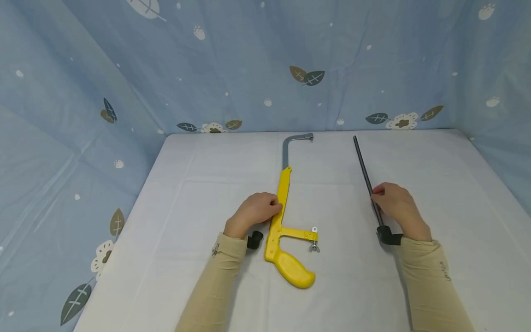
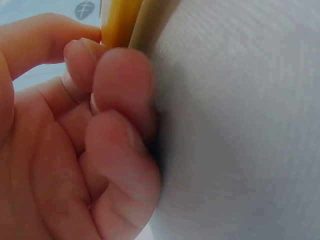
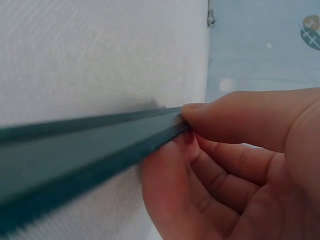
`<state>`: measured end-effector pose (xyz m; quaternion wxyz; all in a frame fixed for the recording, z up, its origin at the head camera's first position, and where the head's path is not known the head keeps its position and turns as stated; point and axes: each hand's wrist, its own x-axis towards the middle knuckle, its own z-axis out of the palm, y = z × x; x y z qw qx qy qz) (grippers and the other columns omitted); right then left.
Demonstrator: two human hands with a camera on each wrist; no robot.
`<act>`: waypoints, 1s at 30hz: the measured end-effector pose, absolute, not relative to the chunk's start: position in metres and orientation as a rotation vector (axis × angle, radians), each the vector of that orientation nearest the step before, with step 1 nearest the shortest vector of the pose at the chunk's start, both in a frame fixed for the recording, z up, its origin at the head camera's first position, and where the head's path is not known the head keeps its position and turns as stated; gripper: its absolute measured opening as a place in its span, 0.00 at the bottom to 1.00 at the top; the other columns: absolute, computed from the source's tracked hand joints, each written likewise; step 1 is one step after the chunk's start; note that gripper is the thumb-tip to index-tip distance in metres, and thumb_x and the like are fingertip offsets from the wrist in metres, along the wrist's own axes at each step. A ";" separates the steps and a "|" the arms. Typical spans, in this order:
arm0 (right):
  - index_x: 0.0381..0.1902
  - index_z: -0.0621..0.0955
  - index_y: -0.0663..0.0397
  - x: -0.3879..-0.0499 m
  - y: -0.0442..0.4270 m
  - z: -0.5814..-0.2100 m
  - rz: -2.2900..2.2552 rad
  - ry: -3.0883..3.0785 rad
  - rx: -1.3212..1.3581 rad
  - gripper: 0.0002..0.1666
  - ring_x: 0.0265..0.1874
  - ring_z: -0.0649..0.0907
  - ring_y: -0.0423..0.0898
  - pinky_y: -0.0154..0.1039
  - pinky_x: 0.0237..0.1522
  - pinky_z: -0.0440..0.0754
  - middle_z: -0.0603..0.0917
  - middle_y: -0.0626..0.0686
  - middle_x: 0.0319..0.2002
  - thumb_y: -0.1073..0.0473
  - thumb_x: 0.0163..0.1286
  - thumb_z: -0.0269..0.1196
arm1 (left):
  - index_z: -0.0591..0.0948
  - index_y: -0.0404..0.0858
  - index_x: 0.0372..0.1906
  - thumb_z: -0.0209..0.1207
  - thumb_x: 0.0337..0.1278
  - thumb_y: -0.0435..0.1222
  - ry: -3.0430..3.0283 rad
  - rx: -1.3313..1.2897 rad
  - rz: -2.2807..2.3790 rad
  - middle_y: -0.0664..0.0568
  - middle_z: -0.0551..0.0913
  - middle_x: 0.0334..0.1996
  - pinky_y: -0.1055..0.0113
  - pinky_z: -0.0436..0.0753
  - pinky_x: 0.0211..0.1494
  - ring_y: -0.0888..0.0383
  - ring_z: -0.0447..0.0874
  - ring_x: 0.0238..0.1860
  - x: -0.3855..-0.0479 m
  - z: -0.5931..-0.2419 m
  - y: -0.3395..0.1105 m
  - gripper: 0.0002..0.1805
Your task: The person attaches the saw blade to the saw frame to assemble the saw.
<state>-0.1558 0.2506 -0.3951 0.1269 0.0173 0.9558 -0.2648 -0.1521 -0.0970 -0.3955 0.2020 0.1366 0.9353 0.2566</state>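
Note:
A hacksaw frame (image 1: pixel 274 235) with a yellow handle and a grey curved front arm lies on the white cloth, its handle towards the person. At its yellow bar, the left hand (image 1: pixel 256 208) pinches the edge between thumb and finger; the left wrist view shows the other fingers curled beside the yellow bar (image 2: pixel 120 22). A dark narrow saw blade (image 1: pixel 363 170) lies to the right, slanting away from the person. The right hand (image 1: pixel 396 203) pinches it around the middle; in the right wrist view thumb and finger hold the toothed blade (image 3: pixel 95 152), whose near end is out of view.
A white cloth (image 1: pixel 199 203) covers the table. Blue curtains (image 1: pixel 249 55) with leaf and flower prints stand behind and at both sides. Black wrist-worn devices (image 1: pixel 255 240) sit at both wrists. A wing nut (image 1: pixel 314 247) hangs from the frame's lower arm.

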 end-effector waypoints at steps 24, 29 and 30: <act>0.52 0.70 0.59 -0.168 0.230 -0.420 -1.473 2.649 0.063 0.28 0.31 0.79 0.46 0.35 0.28 0.79 0.76 0.57 0.41 0.43 0.65 0.52 | 0.70 0.43 0.17 0.51 0.60 0.47 2.613 0.449 0.749 0.54 0.68 0.09 0.68 0.66 0.20 0.58 0.66 0.12 -0.152 -0.399 -0.100 0.19; 0.53 0.69 0.66 -0.158 0.206 -0.398 -1.627 2.445 0.034 0.24 0.31 0.77 0.43 0.35 0.33 0.79 0.75 0.63 0.42 0.53 0.66 0.55 | 0.71 0.43 0.17 0.50 0.59 0.48 2.591 0.462 0.773 0.54 0.68 0.09 0.68 0.66 0.21 0.58 0.67 0.12 -0.154 -0.401 -0.101 0.19; 0.53 0.69 0.66 -0.158 0.204 -0.399 -1.659 2.412 0.030 0.24 0.30 0.77 0.43 0.35 0.34 0.79 0.75 0.63 0.42 0.54 0.65 0.55 | 0.71 0.43 0.17 0.51 0.59 0.48 2.585 0.463 0.778 0.54 0.68 0.09 0.68 0.66 0.21 0.58 0.67 0.12 -0.154 -0.401 -0.101 0.19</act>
